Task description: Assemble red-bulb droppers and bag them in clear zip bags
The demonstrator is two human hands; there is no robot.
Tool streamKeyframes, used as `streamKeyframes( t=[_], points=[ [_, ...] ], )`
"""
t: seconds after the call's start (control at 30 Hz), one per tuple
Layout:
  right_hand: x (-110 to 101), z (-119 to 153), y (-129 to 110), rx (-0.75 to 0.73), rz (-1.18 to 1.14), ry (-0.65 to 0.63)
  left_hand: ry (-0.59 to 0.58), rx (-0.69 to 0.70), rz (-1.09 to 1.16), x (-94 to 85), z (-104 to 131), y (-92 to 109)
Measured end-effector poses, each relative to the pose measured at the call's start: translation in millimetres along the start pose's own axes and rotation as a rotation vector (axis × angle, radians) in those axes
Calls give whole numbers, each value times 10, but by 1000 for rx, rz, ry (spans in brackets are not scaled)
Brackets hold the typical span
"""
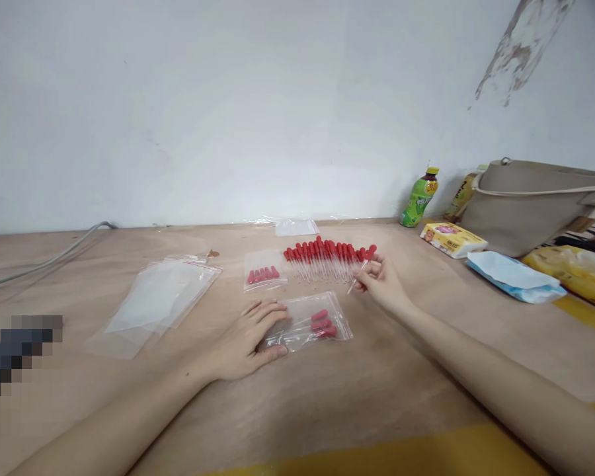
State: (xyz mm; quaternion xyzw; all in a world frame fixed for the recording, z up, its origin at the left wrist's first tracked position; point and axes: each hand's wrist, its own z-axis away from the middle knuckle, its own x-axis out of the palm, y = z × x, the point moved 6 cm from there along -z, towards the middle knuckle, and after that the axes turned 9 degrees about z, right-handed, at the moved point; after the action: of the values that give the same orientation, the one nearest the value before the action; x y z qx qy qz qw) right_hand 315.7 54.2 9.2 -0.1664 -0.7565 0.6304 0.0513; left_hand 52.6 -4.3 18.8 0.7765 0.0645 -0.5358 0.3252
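My left hand [250, 340] lies with its fingers spread on the left end of a clear bag [302, 327] that holds several red-topped droppers [322, 324]. Pinched in my right hand [377, 281] is one dropper [357, 276], its red bulb pointing up and its clear tip pointing down to the left. Beside that hand, a row of several red-bulbed droppers [322, 254] lies on the table. Another bag [262, 281] with several droppers in it rests to the left of the row.
Flat clear bags [153, 297] are stacked at left, and one more bag [296, 227] lies near the wall. A cable [54, 254] runs along the far left. On the right are a green bottle [419, 198], a tissue pack [453, 239], a blue-white packet [515, 274] and a beige bag [535, 205].
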Motion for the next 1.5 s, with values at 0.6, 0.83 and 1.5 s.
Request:
streamKeyframes(
  t=[0.6, 0.83, 1.5],
  points=[
    [311, 404, 187, 266, -300, -144, -8, -8, -5, 15, -2, -8],
    [251, 387, 210, 315, -378, -181, -1, 3, 3, 1, -7, -2],
    [356, 400, 171, 1, 255, -396, -9, -9, 6, 9, -5, -1]
  ],
)
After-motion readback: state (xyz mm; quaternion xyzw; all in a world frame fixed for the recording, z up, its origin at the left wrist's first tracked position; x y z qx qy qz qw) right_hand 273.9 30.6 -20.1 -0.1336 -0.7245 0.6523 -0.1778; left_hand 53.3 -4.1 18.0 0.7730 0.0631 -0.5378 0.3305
